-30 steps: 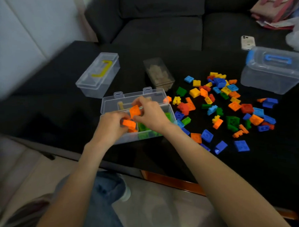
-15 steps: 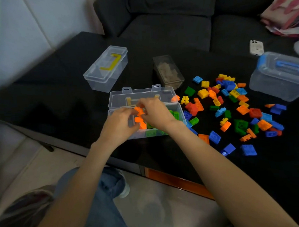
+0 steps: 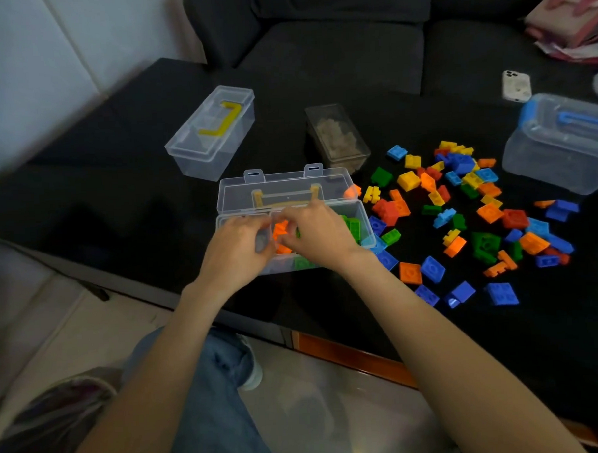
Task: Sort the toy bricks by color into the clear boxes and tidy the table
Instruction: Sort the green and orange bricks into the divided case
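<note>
An open clear box (image 3: 285, 187) stands near the table's front edge, its lid tipped back. Green bricks (image 3: 351, 225) fill its right side and orange bricks (image 3: 280, 229) lie in the middle. My left hand (image 3: 235, 253) and my right hand (image 3: 320, 234) are both down in the box, fingers curled around the orange bricks between them. A spread of loose bricks (image 3: 461, 215) in blue, orange, yellow, green and red covers the table to the right of the box.
A shut clear box with a yellow handle (image 3: 214, 134) sits at the back left. A small box of tan contents (image 3: 338, 135) is behind the open box. A larger blue-handled box (image 3: 561, 146) stands at the right. A phone (image 3: 516, 86) lies on the dark sofa.
Both hands have lowered with the orange bricks from above the open box down into it. The camera view has shifted slightly.
</note>
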Demonstrator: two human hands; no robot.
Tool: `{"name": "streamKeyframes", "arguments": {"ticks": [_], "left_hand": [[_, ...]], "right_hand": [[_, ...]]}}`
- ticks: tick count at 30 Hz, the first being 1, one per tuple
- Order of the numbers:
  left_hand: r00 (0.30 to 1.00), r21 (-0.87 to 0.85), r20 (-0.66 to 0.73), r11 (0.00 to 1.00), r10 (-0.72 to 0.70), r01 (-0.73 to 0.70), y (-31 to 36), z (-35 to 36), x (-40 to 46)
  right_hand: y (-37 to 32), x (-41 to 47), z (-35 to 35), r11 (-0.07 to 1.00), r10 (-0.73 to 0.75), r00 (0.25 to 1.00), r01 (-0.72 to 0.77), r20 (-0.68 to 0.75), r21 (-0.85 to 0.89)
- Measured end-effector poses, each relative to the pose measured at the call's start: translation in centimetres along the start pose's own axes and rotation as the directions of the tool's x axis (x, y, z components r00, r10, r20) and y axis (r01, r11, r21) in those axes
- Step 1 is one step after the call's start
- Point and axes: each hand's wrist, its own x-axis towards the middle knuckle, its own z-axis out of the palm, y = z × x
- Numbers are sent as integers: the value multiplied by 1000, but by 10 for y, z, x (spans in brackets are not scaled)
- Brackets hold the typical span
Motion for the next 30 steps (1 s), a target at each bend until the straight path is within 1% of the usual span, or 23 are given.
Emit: {"name": "streamKeyframes", "arguments": {"ticks": [3, 4, 6, 8, 10, 12, 14, 16, 17, 19, 21, 23, 26, 28, 29, 30], "left_hand": [[1000, -23, 4, 1000, -5, 5, 1, 1, 0], [1000, -24, 5, 1000, -10, 10, 0, 1, 0], [1000, -15, 14, 1000, -15, 16, -1, 2, 0], [1000, -9, 22, 1000, -2, 2, -1, 1, 0], [1000, -31, 20, 1000, -2, 2, -3, 2, 1], [999, -52, 28, 998, -25, 27, -5, 2, 1], [999, -45, 31, 998, -33, 34, -8, 2, 1], [999, -44, 28, 999, -28, 29, -7, 2, 0], [999, -37, 23, 999, -28, 29, -7, 1, 0], [1000, -14, 14, 1000, -18, 18, -4, 1, 0], [1000, 3, 18, 1000, -15, 15, -3, 2, 0], [1000, -2, 17, 1000, -20, 20, -2, 2, 0], [1000, -16, 12, 1000, -18, 18, -2, 2, -1], [1000, 1, 11, 1000, -18, 18, -3, 1, -2], [1000, 8, 11, 1000, -17, 17, -4, 1, -2], [1000, 12, 13, 1000, -14, 14, -4, 1, -2]], "right_hand": [[-10, 15, -2, 998, 62, 997, -61, 41, -34], [-12, 18, -4, 997, 82, 995, -82, 64, -10], [-11, 20, -11, 986, 117, 987, -129, 111, 106], [-7, 18, -18, 970, 112, 985, -137, 130, 200], [-6, 13, -21, 971, 87, 979, -125, 184, 203], [-8, 10, -17, 982, 71, 976, -105, 207, 157], [-10, 8, -12, 991, 63, 982, -82, 176, 102], [-6, 7, -11, 995, 49, 992, -57, 112, 76], [-4, 8, -12, 998, 41, 997, -44, 69, 36], [-1, 9, -13, 995, -2, 1000, 2, 5, -101], [-3, 13, -12, 981, -50, 999, 48, -10, -187], [-7, 18, -9, 981, -63, 998, 60, -9, -183], [-10, 21, -4, 991, -25, 1000, 27, 17, -128], [-4, 20, -6, 999, 45, 999, -46, -20, -19], [-2, 19, -8, 997, 68, 997, -67, -34, 31], [1, 18, -10, 997, 68, 997, -66, -25, 45]]}}
